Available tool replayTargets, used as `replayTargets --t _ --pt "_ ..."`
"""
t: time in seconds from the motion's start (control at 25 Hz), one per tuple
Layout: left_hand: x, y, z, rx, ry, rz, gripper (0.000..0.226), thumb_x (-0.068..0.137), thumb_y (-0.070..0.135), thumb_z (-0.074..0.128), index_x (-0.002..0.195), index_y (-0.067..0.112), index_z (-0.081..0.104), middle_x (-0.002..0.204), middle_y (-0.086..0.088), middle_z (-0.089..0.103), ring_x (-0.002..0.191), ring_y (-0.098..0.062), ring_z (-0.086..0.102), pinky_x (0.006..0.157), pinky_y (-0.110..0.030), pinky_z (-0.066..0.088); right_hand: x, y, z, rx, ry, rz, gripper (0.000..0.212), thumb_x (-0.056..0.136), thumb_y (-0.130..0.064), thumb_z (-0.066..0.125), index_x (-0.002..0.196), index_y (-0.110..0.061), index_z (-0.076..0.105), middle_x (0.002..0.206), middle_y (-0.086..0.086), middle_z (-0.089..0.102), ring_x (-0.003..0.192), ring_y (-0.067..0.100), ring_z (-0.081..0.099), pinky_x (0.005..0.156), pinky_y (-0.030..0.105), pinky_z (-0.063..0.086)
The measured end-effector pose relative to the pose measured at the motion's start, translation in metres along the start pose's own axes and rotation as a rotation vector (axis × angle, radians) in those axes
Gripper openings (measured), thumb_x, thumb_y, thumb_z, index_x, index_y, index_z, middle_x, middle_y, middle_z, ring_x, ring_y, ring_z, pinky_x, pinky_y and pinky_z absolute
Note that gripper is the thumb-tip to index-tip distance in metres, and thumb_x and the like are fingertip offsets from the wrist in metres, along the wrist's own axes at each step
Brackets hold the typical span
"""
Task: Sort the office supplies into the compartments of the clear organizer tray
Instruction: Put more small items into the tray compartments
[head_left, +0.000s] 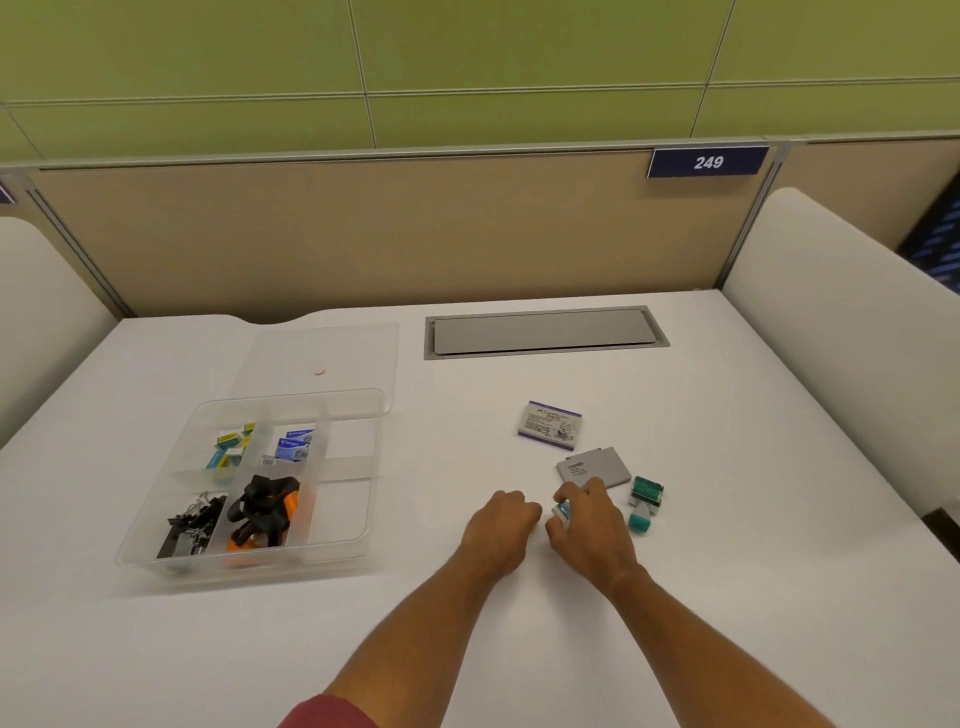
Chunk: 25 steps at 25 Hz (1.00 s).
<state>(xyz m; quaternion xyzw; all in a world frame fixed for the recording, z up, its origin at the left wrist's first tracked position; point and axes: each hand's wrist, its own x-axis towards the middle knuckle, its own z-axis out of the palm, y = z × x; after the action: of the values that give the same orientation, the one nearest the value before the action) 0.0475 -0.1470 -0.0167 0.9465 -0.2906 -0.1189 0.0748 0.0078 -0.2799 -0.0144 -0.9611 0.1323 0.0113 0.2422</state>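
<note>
Your right hand (587, 525) pinches a small teal item (562, 510), left hand (501, 522) clenched beside it; tray (249, 564) well left is half filled, four supplies just beyond your grip still need sorting

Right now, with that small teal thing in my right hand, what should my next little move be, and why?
Probably carry the small teal-and-white item pinched in your right hand leftward to the clear plastic organizer tray. Its right-side compartments look unfilled, while the left ones already hold supplies. Your left hand seems to hold nothing.
</note>
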Motion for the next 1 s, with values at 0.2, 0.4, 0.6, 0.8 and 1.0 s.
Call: replayTargets --t 0.2,0.4,0.6,0.8,1.0 --pt "-0.007 -0.023 -0.024 -0.104 0.106 -0.056 0.033 0.089 0.003 0.055 0.12 0.012 0.058 0.113 -0.012 0.06 0.104 -0.027 0.055 0.082 -0.029 0.044 0.01 -0.027 -0.003 -0.006 0.015 -0.077 0.035 0.087 -0.027 0.061 0.121 -0.019 0.057 0.121 0.008 0.052 0.101 0.021 0.059 0.087 0.027 0.049" --pt "-0.026 -0.061 -0.051 -0.177 0.238 -0.146 0.026 0.094 0.012 0.053 0.119 0.013 0.059 0.111 -0.011 0.06 0.097 -0.026 0.058 0.076 -0.027 0.043 0.02 -0.073 0.0 0.02 0.046 -0.152 0.034 0.089 -0.024 0.059 0.122 -0.018 0.058 0.117 0.009 0.054 0.098 0.023 0.06 0.081 0.027 0.047" --pt "-0.052 -0.114 -0.072 -0.193 0.31 -0.18 0.027 0.095 0.019 0.053 0.121 0.015 0.058 0.113 -0.011 0.061 0.098 -0.026 0.058 0.083 -0.03 0.047 0.028 -0.132 0.013 0.024 0.062 -0.216 0.033 0.09 -0.024 0.058 0.122 -0.018 0.059 0.114 0.008 0.055 0.094 0.023 0.061 0.08 0.026 0.048" --pt "-0.081 -0.178 -0.09 -0.2 0.345 -0.228 0.03 0.096 0.02 0.052 0.124 0.013 0.058 0.115 -0.011 0.06 0.102 -0.026 0.057 0.087 -0.032 0.047 0.033 -0.194 0.037 0.062 0.051 -0.276 0.031 0.091 -0.022 0.057 0.121 -0.015 0.062 0.113 0.008 0.06 0.097 0.022 0.061 0.086 0.026 0.047" --pt "-0.107 -0.236 -0.098 -0.189 0.338 -0.292 0.028 0.094 0.022 0.053 0.119 0.012 0.059 0.117 -0.011 0.059 0.105 -0.03 0.057 0.088 -0.041 0.049 0.037 -0.247 0.06 0.069 0.023 -0.349 0.032 0.089 -0.016 0.058 0.12 -0.013 0.063 0.114 0.009 0.061 0.101 0.024 0.06 0.088 0.027 0.044"
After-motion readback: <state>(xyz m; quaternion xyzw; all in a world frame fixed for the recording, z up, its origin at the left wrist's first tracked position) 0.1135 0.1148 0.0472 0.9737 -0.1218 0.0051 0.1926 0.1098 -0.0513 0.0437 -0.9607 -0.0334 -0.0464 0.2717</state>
